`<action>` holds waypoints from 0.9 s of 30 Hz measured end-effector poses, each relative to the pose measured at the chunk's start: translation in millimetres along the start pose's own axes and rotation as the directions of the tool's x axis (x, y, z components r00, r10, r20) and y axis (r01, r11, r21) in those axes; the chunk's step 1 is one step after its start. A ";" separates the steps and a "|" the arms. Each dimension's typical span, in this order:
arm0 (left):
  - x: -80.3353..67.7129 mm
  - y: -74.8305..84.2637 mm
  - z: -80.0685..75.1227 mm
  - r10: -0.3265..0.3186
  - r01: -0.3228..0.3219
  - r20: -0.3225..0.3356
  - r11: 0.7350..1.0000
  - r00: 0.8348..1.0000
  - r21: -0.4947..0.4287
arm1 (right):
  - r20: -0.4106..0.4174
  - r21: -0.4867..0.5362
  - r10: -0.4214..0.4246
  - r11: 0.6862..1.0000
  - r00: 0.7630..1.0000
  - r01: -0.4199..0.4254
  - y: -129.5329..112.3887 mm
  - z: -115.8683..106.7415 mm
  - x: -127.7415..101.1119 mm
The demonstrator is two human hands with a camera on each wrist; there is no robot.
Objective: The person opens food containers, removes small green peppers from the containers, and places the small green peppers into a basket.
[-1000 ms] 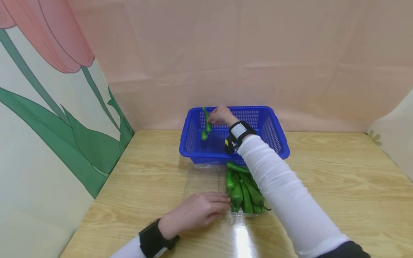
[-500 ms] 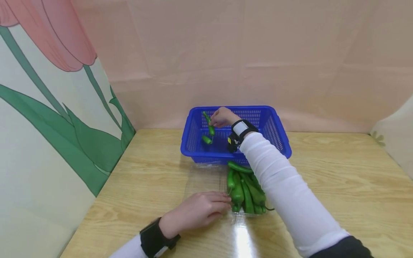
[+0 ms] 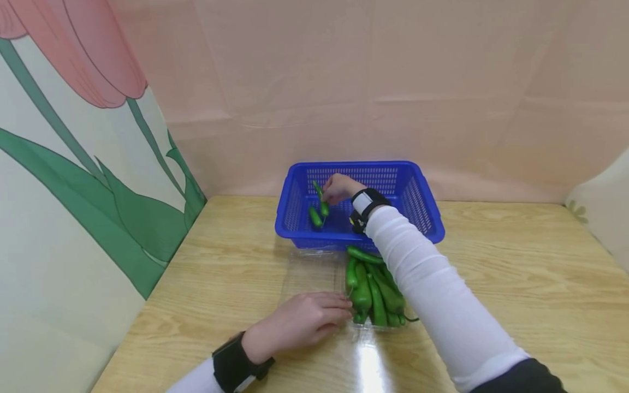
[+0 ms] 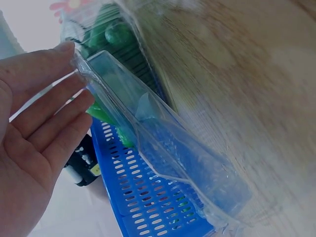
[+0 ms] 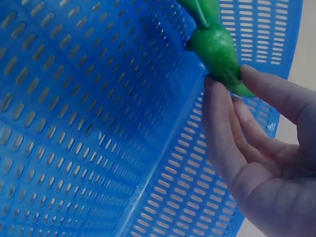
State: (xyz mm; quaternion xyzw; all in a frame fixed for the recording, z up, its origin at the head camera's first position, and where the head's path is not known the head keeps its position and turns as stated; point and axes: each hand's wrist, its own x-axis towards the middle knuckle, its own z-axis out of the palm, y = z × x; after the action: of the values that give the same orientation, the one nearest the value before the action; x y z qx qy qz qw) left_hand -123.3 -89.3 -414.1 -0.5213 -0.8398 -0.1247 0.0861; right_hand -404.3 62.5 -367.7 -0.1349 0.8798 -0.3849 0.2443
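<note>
My right hand reaches into a blue plastic basket and pinches a small green pepper by its top end, just above the floor. The right wrist view shows the pepper between thumb and fingertips of the hand, against the perforated basket wall. Another pepper lies in the basket beside it. My left hand rests with straight fingers on the edge of an open clear plastic tray, seen close in the left wrist view. A pile of green peppers fills the tray's right half.
Basket and tray stand on a light wooden table. A pink backdrop rises right behind the basket. A painted panel closes the left side. The table's right half is bare wood.
My right hand has sunk lower into the basket. One of the two peppers it held has dropped onto the basket floor. The left hand has not moved.
</note>
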 end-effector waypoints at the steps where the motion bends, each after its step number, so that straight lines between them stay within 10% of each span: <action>1: -0.1 -0.2 0.2 0.001 -0.001 -0.001 1.000 1.000 0.005 | 0.023 -0.007 -0.002 1.000 1.000 0.002 0.4 0.7 0.8; 14: -0.9 -2.0 2.0 0.036 -0.035 -0.030 0.999 0.999 0.024 | 0.229 -0.053 0.096 0.995 0.969 -0.086 17.7 16.8 27.9; 27: 0.2 -1.0 1.6 0.015 -0.015 -0.008 1.000 1.000 0.015 | 0.218 -0.044 0.157 0.988 0.963 -0.151 24.6 21.4 30.0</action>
State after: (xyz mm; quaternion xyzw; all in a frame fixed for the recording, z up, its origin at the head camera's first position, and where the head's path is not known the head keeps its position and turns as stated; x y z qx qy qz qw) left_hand -124.3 -89.1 -415.7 -0.5265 -0.8364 -0.1197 0.0942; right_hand -419.5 53.1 -408.2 -0.1111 0.8601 -0.3356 0.3678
